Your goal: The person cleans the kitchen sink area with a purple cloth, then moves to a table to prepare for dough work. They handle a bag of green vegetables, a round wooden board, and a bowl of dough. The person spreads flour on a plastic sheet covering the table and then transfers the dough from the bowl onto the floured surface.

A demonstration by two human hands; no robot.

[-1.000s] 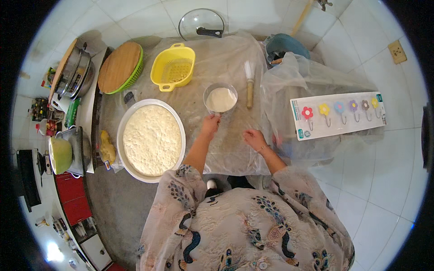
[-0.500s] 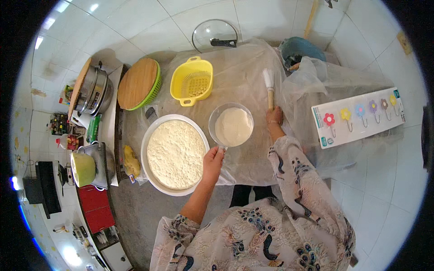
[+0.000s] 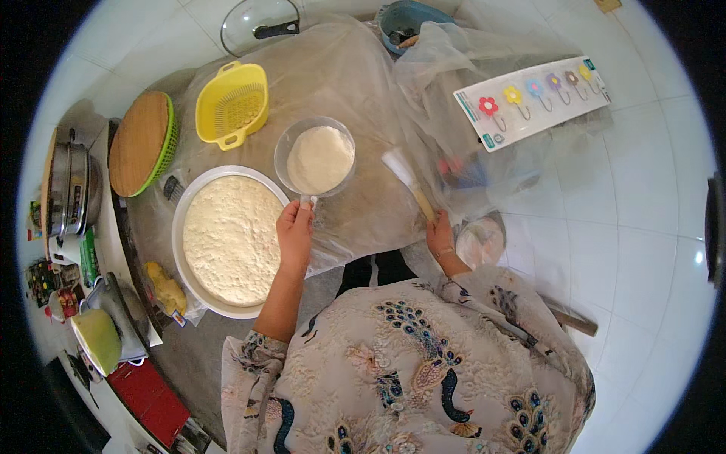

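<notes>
My left hand [image 3: 295, 225] is closed on the short handle of a round, pale grey dipper [image 3: 283, 141], which holds off-white flour [image 3: 321, 160]. Just left of it stands a wide white basin [image 3: 179, 242] filled with bubbly, pale dough [image 3: 232, 240]. In my right hand [image 3: 439, 234], near the table's front edge, is the wooden handle of a brush [image 3: 409, 181]. Its white bristles point away from me and to the left, over the plastic sheet; whether they touch it I cannot tell.
Clear plastic sheeting [image 3: 340, 83] covers the table. Behind the basin are a yellow colander [image 3: 232, 106] and a green basket with a round wooden board [image 3: 141, 144]. A glass lid [image 3: 261, 26] leans on the wall. A card of flower hooks [image 3: 533, 102] lies at right.
The whole view has swung, so things appear further left and higher. My right hand has drawn the brush back toward the front edge, and it now tilts left. The left hand still holds the dipper.
</notes>
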